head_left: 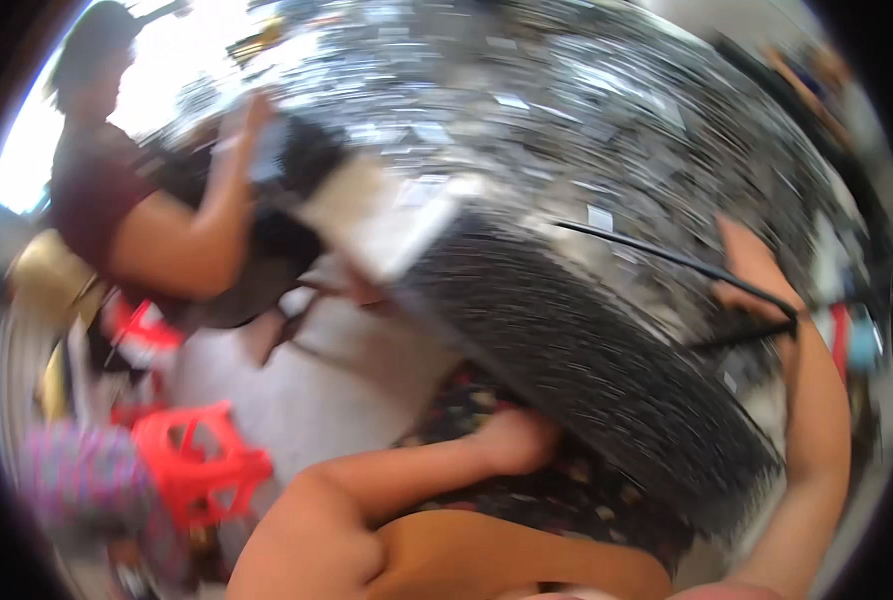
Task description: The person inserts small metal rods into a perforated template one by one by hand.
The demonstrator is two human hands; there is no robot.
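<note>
Motion smears the whole head view. A long dark block with a finely ridged or bristly top slants across the middle, close to my body; its exact kind is unclear. At its near edge rests my left hand, rounded, its fingers hidden or blurred. Over on the right, my right hand reaches to a broad heap of small, shiny grey flat pieces. Its thumb and fingers look spread, and I see nothing held in them. A thin black rod crosses in front of that hand and bends back near the wrist.
To the left a person in a dark red top works at the same heap. Red plastic stools stand on the pale floor, lower left. A patterned cloth lies beside them. A blue and red object is at the right.
</note>
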